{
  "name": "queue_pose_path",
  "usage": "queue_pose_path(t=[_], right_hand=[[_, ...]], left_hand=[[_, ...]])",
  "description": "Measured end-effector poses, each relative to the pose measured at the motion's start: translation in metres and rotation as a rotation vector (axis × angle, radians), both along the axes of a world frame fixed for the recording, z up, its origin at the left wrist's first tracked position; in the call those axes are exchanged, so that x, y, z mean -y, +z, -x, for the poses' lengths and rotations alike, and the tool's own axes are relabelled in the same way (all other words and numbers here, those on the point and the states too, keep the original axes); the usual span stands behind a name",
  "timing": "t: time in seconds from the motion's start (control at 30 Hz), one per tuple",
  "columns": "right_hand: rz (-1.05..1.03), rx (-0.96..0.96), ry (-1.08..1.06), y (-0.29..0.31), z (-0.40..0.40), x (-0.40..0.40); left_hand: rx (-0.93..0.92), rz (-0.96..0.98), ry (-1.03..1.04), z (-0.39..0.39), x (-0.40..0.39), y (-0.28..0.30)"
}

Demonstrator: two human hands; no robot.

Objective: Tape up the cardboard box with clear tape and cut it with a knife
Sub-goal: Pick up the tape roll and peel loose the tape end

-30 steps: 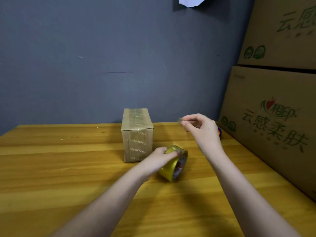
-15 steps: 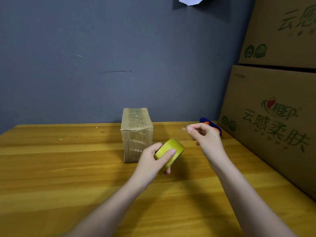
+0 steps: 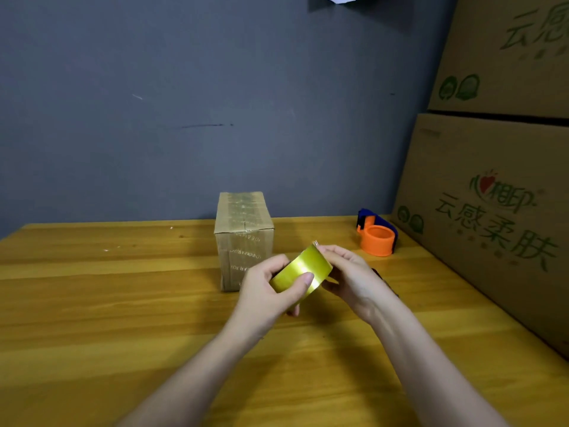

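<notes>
A small cardboard box (image 3: 243,229) stands upright on the wooden table (image 3: 123,303), with shiny clear tape over its top and front. Just in front of it, above the table, my left hand (image 3: 264,291) grips a yellowish roll of clear tape (image 3: 300,269), thumb across its outer face. My right hand (image 3: 354,275) closes on the roll's right side, fingertips at its upper edge where a small tab of tape sticks up. A thin dark object (image 3: 386,283), perhaps the knife, lies on the table, mostly hidden behind my right wrist.
An orange and blue tape dispenser (image 3: 377,238) sits at the back right of the table. Two large printed cardboard cartons (image 3: 492,211) are stacked along the right edge. A grey wall stands right behind the table.
My left hand lifted the roll off the table and turned its outer face up. My right hand came down from mid-air to the roll, uncovering the dispenser behind it.
</notes>
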State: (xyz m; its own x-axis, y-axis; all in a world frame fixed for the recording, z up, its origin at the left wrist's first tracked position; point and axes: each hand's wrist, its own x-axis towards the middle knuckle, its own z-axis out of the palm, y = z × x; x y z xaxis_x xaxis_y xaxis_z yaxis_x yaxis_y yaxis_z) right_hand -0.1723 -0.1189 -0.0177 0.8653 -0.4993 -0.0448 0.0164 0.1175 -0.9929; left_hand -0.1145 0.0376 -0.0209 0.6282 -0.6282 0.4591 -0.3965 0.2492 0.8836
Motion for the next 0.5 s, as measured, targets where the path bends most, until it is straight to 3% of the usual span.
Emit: queue_pose_path(t=[0.2,0.3,0.4,0.5], right_hand=[[-0.198,-0.154,-0.006,-0.018,-0.013,0.0],[0.059,-0.13,-0.19,-0.021,-0.01,0.006],[0.259,0.068,-0.447,-0.013,-0.002,0.003],[0.477,0.107,-0.327,0.0,-0.001,-0.01]], left_hand=[[0.06,-0.042,-0.012,0.002,0.003,0.003],[-0.006,-0.045,0.045,-0.002,0.006,0.006],[0.026,-0.177,0.058,-0.012,0.01,0.005],[0.227,-0.375,0.089,-0.016,0.019,-0.003]])
